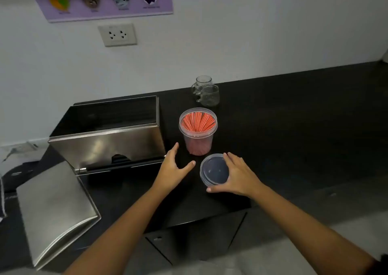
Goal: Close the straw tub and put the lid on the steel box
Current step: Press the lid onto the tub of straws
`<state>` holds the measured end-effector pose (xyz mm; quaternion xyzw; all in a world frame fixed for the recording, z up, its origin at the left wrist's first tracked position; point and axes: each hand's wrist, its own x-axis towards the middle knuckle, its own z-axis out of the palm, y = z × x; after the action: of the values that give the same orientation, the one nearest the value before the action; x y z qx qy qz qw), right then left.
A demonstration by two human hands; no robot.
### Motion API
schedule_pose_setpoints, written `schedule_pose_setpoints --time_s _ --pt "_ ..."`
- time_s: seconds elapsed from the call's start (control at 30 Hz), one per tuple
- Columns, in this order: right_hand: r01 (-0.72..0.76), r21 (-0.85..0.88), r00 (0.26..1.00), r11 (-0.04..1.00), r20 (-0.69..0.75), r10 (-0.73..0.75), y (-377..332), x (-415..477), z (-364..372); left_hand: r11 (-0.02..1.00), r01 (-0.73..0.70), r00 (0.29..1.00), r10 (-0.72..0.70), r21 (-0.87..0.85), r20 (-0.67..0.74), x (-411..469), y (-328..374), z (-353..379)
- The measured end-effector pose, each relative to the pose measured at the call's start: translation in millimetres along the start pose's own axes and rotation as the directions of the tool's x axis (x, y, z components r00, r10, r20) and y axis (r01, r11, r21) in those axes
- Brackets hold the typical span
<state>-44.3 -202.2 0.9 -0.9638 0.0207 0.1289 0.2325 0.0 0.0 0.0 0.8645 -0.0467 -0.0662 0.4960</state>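
— Where was the straw tub at that moment?

— The clear plastic straw tub (pixel 198 132) stood upright on the black counter (pixel 294 127), without its cover, and it was full of red-orange straws (pixel 197 122). It was just to the right of the steel box (pixel 109 142).

— And its cover?

— The round clear tub lid (pixel 214 169) was in front of the tub, near it but not touching. I could not tell if it lay flat on the counter or was already a little lifted. The right hand (pixel 237 176) was on it from the right side. The fingers (pixel 230 156) were curved around the far edge and the thumb reached to the near edge, so the hand gripped the lid by its rim.

— What did the left hand do?

— The left hand (pixel 174 165) was over the counter between the steel box and the lid. It held nothing. Its fingers were straight and close together, and the thumb was spread wide away from them.

— Was the steel box closed?

— No, it was open on top. Its steel lid (pixel 56 209) lay separately on the counter, to the left and in front of the box. Behind the tub stood two glass mugs (pixel 206 93), close to the white wall (pixel 252 33).
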Motion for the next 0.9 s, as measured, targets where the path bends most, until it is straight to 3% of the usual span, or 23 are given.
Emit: schedule_pose_setpoints --time_s 0.2,0.4,0.57,0.7,0.9 --pt "0.079 -0.085 0.997 0.993 0.007 -0.079 -4.9 8.8 -6.8 0.999 0.005 1.000 -0.005 -0.035 0.012 26.0 1.1 11.0" --pt "-0.045 0.182 0.996 0.982 -0.071 0.059 8.4 10.9 -22.4 0.982 -0.017 0.999 0.026 -0.187 0.044 48.6 4.6 21.0" --pt "-0.116 0.318 0.977 0.941 -0.134 0.165 16.4 12.7 -50.2 0.975 -0.037 0.999 0.042 -0.217 0.017 66.0 4.1 23.3" --pt "-0.077 0.435 0.964 0.897 -0.196 0.178 9.1 17.5 -74.1 0.961 -0.061 0.998 0.065 -0.269 0.008 71.3 1.9 28.2" --pt "0.010 0.442 0.956 0.897 -0.267 0.121 -10.3 34.8 -98.7 0.947 -0.046 0.997 0.061 -0.319 0.038 77.4 -0.1 28.8"
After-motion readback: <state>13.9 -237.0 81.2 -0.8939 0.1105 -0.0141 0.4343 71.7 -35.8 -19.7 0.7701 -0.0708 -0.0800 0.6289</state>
